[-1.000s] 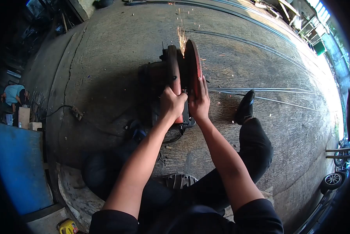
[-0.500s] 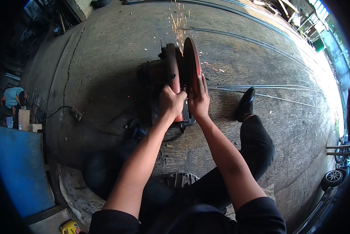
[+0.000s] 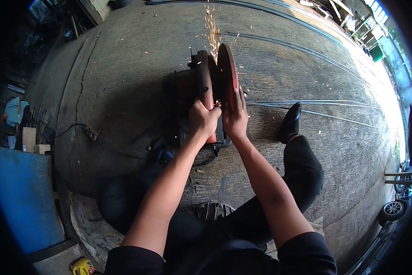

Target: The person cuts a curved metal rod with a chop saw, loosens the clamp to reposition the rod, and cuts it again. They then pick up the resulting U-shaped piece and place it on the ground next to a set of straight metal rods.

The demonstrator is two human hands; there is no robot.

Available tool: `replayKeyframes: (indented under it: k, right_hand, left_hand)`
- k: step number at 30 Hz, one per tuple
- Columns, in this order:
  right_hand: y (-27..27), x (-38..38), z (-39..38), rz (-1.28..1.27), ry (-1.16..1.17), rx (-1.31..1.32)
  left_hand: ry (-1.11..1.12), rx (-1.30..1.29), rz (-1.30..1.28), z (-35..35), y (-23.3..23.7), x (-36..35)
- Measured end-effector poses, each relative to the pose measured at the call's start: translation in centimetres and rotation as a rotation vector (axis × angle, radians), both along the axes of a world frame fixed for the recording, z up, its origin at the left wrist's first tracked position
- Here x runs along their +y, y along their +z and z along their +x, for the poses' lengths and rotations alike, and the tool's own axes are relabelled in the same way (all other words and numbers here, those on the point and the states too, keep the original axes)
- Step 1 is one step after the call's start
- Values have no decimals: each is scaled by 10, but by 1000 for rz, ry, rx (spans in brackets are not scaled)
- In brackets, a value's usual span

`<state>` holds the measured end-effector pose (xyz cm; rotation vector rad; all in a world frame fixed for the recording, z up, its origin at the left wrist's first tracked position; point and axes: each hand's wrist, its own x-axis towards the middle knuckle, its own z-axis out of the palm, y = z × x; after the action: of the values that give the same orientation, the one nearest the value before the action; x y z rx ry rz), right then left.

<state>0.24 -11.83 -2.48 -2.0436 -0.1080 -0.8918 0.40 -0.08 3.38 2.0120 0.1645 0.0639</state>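
Note:
A cut-off saw with a dark motor body stands on the floor in front of me. My left hand is closed around its long reddish handle. Just to the right, a large round disc with a red face stands on edge. My right hand holds the disc's near lower edge, with fingers stretched up its right face and the thumb on the left. Sparks spray away from me out of the gap between handle and disc. The cutting contact itself is hidden.
Long thin metal rods lie on the concrete floor to the right and beyond. My shoe is near their ends. A cable with a connector lies left. Another person bends near a blue panel at far left.
The spark spray has grown denser and brighter, with a glow now near my left thumb. Both hands, the handle and the disc have barely shifted. The person at far left has moved slightly.

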Motion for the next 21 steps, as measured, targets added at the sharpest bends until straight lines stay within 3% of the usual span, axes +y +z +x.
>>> replayKeyframes:
  k: [11, 15, 21]
  right_hand:
    - [-2, -1, 0, 0, 3, -8]
    - [-1, 0, 0, 1, -10, 13]
    - [-1, -1, -1, 1, 2, 21]
  left_hand:
    - [-13, -29, 12, -1, 1, 0]
    - [-24, 46, -90, -8, 25, -3]
    - [-13, -53, -1, -1, -2, 0]
